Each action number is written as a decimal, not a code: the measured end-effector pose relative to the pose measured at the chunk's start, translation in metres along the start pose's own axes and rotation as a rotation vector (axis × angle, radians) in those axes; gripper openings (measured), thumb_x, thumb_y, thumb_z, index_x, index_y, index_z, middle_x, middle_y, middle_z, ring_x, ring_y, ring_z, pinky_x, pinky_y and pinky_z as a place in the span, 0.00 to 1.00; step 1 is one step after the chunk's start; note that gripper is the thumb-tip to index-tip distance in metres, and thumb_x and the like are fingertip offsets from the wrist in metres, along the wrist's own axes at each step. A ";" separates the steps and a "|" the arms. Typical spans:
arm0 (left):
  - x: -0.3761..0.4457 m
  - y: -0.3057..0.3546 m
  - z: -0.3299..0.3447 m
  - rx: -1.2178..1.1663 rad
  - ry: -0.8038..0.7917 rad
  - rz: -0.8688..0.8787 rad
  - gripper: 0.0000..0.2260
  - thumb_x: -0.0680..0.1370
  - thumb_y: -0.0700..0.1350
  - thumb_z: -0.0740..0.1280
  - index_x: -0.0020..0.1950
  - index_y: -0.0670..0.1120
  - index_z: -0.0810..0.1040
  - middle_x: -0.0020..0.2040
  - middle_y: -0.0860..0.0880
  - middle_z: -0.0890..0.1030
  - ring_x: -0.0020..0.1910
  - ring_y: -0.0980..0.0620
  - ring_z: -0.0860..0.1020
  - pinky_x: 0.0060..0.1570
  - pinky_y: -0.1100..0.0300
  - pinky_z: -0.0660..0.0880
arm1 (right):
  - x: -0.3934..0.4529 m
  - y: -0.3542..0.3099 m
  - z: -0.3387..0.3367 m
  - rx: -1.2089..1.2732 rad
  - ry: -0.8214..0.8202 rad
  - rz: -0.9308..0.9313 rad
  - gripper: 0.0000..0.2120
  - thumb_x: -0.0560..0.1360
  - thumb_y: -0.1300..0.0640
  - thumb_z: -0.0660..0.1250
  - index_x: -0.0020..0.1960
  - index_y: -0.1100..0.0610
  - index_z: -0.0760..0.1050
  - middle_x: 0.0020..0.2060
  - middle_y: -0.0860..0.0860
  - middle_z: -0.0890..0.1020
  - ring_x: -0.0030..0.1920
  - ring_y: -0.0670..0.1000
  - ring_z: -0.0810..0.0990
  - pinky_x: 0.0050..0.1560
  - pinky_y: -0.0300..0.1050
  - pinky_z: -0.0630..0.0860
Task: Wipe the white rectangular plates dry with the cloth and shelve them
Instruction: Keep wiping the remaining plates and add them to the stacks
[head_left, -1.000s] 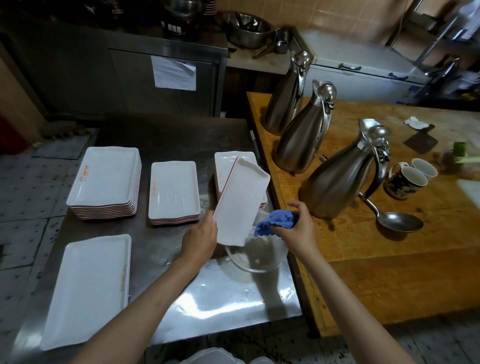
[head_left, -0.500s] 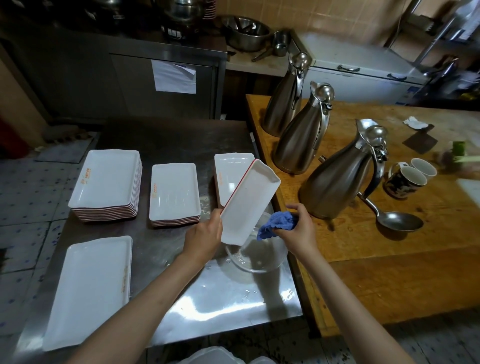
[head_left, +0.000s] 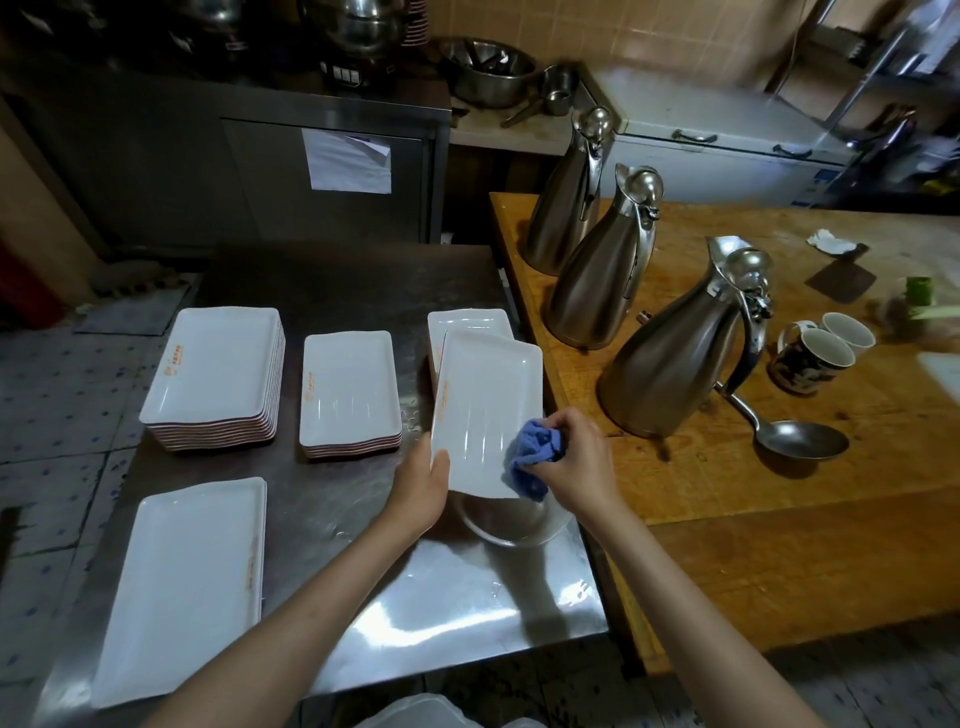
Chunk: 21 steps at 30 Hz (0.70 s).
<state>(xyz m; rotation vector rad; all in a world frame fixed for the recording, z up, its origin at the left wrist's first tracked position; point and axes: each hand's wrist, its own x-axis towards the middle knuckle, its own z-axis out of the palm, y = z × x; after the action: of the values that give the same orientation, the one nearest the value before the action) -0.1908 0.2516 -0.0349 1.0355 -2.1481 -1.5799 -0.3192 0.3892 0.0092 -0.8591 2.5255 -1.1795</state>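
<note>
Both hands grip: left (head_left: 422, 483) the plate (head_left: 485, 410), right (head_left: 574, 462) the cloth (head_left: 535, 452), half-hiding a bowl (head_left: 511, 525).

Restaurant kitchen, steel counter (head_left: 322, 291), plate stacks (head_left: 218, 374), steel jugs (head_left: 670, 374)

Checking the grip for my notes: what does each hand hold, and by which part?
The left hand grips the white plate at its near left corner. The right hand holds the bunched blue cloth against the plate.

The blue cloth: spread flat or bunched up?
Bunched up. The blue cloth is wadded in the right hand, pressed on the held plate.
</note>
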 end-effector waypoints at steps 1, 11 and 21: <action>-0.002 0.002 0.001 -0.008 -0.008 -0.003 0.15 0.82 0.40 0.54 0.68 0.43 0.69 0.58 0.49 0.75 0.56 0.50 0.73 0.54 0.61 0.66 | 0.002 0.002 0.003 -0.024 -0.010 -0.013 0.18 0.63 0.59 0.78 0.47 0.50 0.73 0.49 0.51 0.78 0.52 0.50 0.75 0.42 0.34 0.73; -0.002 0.003 0.003 -0.062 0.077 -0.055 0.14 0.82 0.44 0.55 0.67 0.47 0.69 0.57 0.44 0.77 0.53 0.41 0.77 0.54 0.45 0.76 | -0.017 -0.003 0.015 0.049 -0.007 -0.102 0.12 0.73 0.54 0.70 0.55 0.54 0.80 0.58 0.50 0.70 0.58 0.47 0.71 0.61 0.42 0.71; -0.005 0.004 0.004 -0.072 0.076 -0.095 0.13 0.82 0.44 0.55 0.66 0.47 0.69 0.54 0.43 0.78 0.51 0.39 0.77 0.52 0.45 0.75 | -0.030 0.000 0.025 0.000 0.055 -0.235 0.16 0.70 0.66 0.68 0.57 0.58 0.74 0.50 0.51 0.78 0.49 0.47 0.77 0.47 0.40 0.77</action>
<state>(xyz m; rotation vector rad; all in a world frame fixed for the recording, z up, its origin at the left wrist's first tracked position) -0.1914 0.2584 -0.0322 1.1703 -2.0046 -1.6203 -0.2838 0.3912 -0.0084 -1.1654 2.5207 -1.2864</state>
